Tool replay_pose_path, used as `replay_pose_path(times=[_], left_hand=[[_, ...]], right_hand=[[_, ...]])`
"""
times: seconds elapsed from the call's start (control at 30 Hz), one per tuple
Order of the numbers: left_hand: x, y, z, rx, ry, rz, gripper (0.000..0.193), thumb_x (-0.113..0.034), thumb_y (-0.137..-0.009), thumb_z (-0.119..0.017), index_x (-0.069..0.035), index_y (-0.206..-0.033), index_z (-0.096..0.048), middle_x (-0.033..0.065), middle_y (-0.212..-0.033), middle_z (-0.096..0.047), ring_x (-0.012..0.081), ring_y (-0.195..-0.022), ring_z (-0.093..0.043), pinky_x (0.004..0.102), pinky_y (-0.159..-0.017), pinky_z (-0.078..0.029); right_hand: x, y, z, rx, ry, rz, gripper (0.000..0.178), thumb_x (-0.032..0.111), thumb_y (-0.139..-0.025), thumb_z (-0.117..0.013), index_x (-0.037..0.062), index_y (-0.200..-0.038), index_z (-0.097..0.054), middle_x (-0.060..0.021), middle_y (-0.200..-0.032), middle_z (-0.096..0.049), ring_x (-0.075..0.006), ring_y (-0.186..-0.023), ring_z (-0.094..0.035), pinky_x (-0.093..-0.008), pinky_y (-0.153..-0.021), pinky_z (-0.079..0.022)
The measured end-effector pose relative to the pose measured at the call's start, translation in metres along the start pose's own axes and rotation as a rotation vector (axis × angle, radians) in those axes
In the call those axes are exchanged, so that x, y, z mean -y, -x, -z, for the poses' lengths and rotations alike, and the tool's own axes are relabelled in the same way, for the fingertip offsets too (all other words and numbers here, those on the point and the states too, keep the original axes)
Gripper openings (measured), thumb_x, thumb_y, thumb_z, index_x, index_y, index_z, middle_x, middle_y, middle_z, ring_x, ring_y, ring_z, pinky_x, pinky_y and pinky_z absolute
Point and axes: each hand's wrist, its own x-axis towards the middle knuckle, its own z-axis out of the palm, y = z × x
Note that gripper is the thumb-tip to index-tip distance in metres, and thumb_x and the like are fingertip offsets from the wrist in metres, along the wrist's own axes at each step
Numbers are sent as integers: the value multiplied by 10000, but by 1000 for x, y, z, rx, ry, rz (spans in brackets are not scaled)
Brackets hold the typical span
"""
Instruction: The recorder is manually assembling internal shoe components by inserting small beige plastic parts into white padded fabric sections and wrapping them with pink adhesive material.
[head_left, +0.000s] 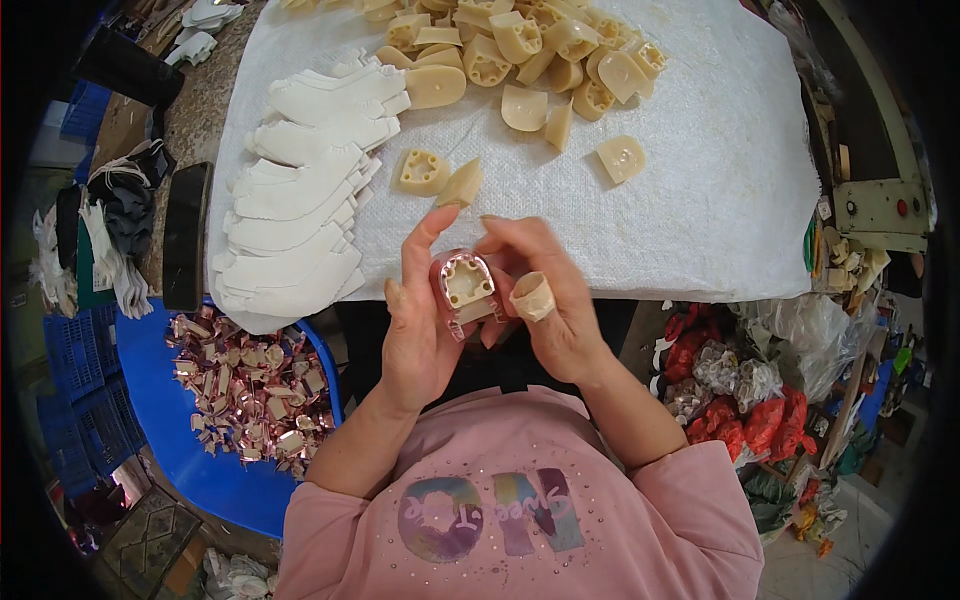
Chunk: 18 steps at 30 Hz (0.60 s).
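Over my lap, at the table's front edge, I hold a shoe heel (468, 285) with a beige hollowed top and a shiny metallic pink cover around its sides. My left hand (415, 335) grips it from the left, index finger raised. My right hand (560, 310) closes on its right side, with a beige wrap (533, 297) around the thumb. Some right fingertips are hidden behind the heel. Just beyond my fingers, a bare beige heel (461, 184) lies tilted beside another bare heel (423, 172) with holes in its top.
A pile of beige heels (520, 45) covers the far side of the white woven cloth (700, 190). Overlapping white cut pieces (300, 190) lie at left, beside a phone (187, 237). A blue tub (200, 470) holds many pink-covered heels (255, 390). Red bags (765, 425) lie at right.
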Motion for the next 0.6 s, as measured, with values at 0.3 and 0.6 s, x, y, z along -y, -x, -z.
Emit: replay_pose_path(times=[0.3, 0.6], left_hand=[[-8, 1, 4, 98, -445, -120, 998, -744, -807, -324, 0, -1407, -38, 68, -1022, -466, 81, -776, -445, 195, -626, -350], [9, 5, -13, -89, -355, -170, 933, -728, -832, -308, -41, -1417, -71, 128, -1221, -420, 197, -1128, -434, 343, -976, -321]], right_hand=[[10, -12, 14, 36, 364, 17, 292, 280, -757, -696, 45, -895, -591, -80, -731, -514, -230, -606, -516, -330, -565, -418], [-7, 1, -15, -51, 339, 118, 420, 197, -796, -606, 1, -1153, -506, -155, -1048, -445, -305, -979, -408, -386, -862, -347]])
